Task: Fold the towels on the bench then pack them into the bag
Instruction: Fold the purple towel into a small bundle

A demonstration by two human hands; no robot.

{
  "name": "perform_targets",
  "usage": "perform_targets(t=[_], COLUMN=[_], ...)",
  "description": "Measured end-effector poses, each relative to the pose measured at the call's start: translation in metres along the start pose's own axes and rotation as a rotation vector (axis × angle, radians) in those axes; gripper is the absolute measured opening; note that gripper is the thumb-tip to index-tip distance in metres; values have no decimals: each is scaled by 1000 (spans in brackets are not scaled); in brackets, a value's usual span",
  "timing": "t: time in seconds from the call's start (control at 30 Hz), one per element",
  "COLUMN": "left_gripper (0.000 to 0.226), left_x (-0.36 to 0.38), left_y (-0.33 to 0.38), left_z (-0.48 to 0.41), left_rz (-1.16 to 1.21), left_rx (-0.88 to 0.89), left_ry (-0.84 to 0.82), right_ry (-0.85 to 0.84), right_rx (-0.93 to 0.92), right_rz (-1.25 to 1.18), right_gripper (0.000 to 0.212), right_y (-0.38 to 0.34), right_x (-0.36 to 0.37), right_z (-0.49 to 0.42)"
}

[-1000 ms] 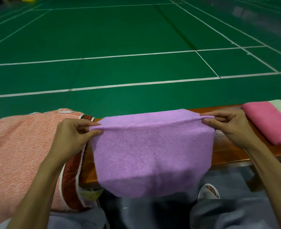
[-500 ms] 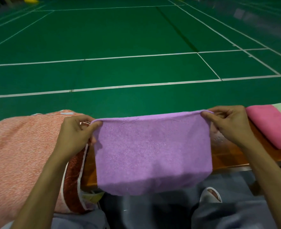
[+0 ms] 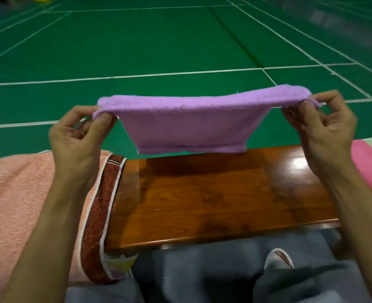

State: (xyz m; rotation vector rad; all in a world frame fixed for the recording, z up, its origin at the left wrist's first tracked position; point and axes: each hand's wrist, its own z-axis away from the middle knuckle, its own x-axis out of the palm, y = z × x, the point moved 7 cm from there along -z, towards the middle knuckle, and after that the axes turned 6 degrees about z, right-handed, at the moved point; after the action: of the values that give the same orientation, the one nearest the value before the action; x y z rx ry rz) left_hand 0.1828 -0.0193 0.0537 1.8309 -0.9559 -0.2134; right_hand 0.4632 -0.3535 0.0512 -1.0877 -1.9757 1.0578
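The purple towel (image 3: 191, 125) hangs in the air over the far edge of the bench (image 3: 213, 197). Its long axis runs left to right and its lower hem points down toward the wood. The left hand (image 3: 77, 136) pinches the top left corner between thumb and fingertips, and the right hand (image 3: 325, 132) pinches the top right corner likewise. A peach cloth (image 3: 16, 193) covers the bench's left end, and a pink towel (image 3: 369, 169) lies at its right end.
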Motion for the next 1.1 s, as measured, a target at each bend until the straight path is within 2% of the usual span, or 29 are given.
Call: perform_targets(t=[0.1, 0.17, 0.2, 0.23, 0.3, 0.37, 0.47, 0.57, 0.63, 0.67, 0.73, 0.77, 0.83, 0.87, 0.9, 0.93, 1.0, 1.03, 1.1], left_gripper=[34, 54, 56, 48, 20, 9, 7, 8, 12, 17, 26, 28, 22, 24, 36, 51, 69, 74, 78], left_x=[-16, -24, -25, -26, -26, -28, -27, -26, -23, -19, -10, -6, 10, 24, 37, 49, 66, 68, 60], left_y=[-14, -32, -43, -54, -73, -85, -94, -97, -95, -95, -102, -104, -103, -107, -118, -131, -153, -165, -176], left_z=[22, 41, 52, 63, 87, 104, 126, 136, 133, 127, 103, 88, 74, 78, 87, 98, 118, 125, 128], left_rz=[-135, -345, -456, -536, -627, -704, -758, -828, -862, -869, -924, -988, -1079, -1092, -1094, -1101, -1159, -1211, -1295], left_rx=[-170, -381, -508, -644, -889, -1056, -1284, -1393, -1372, -1302, -976, -740, -295, -173, -126, -128, -165, -189, -224], left_ry=[-98, -266, -387, -512, -740, -911, -1063, -1158, -1152, -1095, -873, -712, -439, -405, -448, -528, -674, -724, -741], right_ry=[-140, -330, -467, -622, -913, -1138, -1321, -1458, -1489, -1473, -1283, -1110, -711, -564, -498, -544, -812, -905, -939], right_rx=[137, 295, 374, 478, 702, 844, 995, 1078, 1116, 1120, 1037, 909, 520, 322, 172, 97, 69, 55, 61], right_rz=[40, 198, 315, 402, 484, 565, 697, 794, 855, 888, 909, 893, 993, 1107, 1193, 1249, 1304, 1335, 1382], right_gripper=[20, 37, 42, 42, 30, 24, 20, 9, 12, 15, 17, 17, 17, 15, 19, 37, 67, 71, 72], right_y=[10, 24, 33, 43, 60, 71, 84, 83, 79, 79, 84, 89, 95, 94, 95, 101, 130, 143, 156], right_x=[-7, -16, -17, -16, -15, -15, -19, -19, -20, -21, -16, -10, 4, 17, 36, 57, 88, 94, 88], right_z=[17, 34, 45, 58, 85, 106, 122, 128, 128, 127, 117, 106, 81, 77, 82, 94, 126, 137, 143])
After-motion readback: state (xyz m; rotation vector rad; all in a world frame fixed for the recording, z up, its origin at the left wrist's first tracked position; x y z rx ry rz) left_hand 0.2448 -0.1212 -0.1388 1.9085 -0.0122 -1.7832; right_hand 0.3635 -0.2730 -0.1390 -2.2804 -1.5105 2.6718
